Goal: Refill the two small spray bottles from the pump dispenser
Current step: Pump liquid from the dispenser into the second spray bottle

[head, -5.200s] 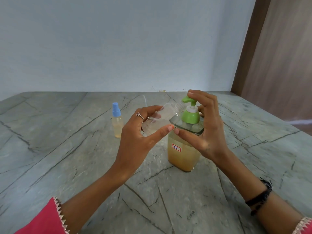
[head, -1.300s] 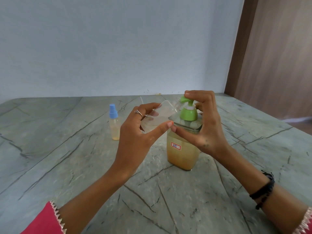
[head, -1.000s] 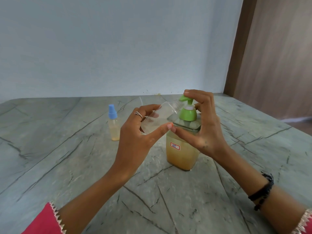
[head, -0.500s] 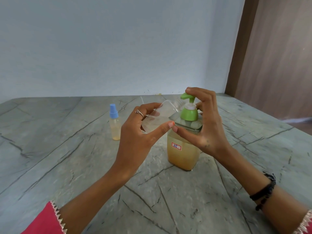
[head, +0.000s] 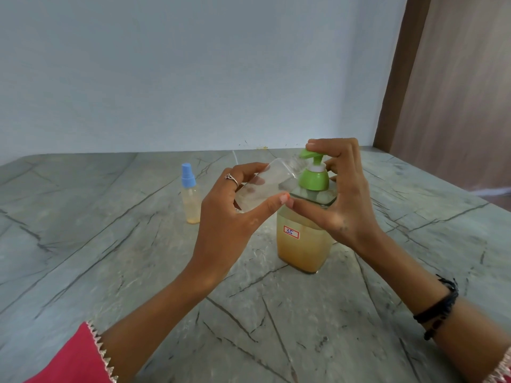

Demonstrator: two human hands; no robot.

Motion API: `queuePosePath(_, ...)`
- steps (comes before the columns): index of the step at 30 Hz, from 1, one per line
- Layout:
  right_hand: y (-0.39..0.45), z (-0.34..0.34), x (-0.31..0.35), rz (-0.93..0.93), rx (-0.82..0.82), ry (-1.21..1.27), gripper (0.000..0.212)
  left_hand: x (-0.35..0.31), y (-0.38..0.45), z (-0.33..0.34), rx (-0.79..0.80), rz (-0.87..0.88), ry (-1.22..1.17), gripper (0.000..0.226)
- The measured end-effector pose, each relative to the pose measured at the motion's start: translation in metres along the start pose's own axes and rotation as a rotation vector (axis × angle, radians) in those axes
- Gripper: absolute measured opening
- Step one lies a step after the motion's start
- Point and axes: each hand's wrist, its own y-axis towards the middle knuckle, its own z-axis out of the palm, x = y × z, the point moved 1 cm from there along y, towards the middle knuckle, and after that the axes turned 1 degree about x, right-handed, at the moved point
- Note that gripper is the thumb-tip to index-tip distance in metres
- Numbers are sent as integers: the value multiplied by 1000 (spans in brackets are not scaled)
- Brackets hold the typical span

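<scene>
My left hand (head: 229,217) grips a small clear spray bottle (head: 272,181) without its cap, tilted so its open neck sits under the green nozzle. The pump dispenser (head: 304,239) is a square clear bottle of amber liquid with a green pump head (head: 313,172) and a small red-framed label. My right hand (head: 340,194) curls over the pump: fingers on top of the nozzle, thumb along the dispenser's shoulder. A second small spray bottle (head: 190,194) with a blue cap and pale yellow liquid stands upright to the left.
Everything sits on a grey marble table (head: 110,258) with dark veins. A pale blue wall runs behind it, and a brown wooden door (head: 456,92) stands at the right. A thin white tube (head: 235,156) lies behind the held bottle.
The green pump head has risen slightly under my right fingers compared with a second ago. The tilted clear bottle stays at the nozzle.
</scene>
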Motion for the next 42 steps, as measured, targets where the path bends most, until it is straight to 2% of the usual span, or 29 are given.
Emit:
queuePosePath(12, -2, -3, 0, -40, 75, -58, 81, 1, 1, -1, -6, -1, -8, 41)
queuePosePath(16, -2, -5, 0, -52, 127, -102, 92, -1, 1, -1, -9, 7, -8, 42)
queuePosePath(21, -1, -3, 1, -42, 77, -70, 76, 0, 2, -1, -9, 12, 1, 44)
queuePosePath(29, 1, 0, 0, 8, 10, -7, 67, -1, 1, 0, -10, -3, -4, 45)
queuePosePath(42, -3, -1, -1, -19, 59, -34, 78, 0, 1, -1, -9, 14, 4, 41)
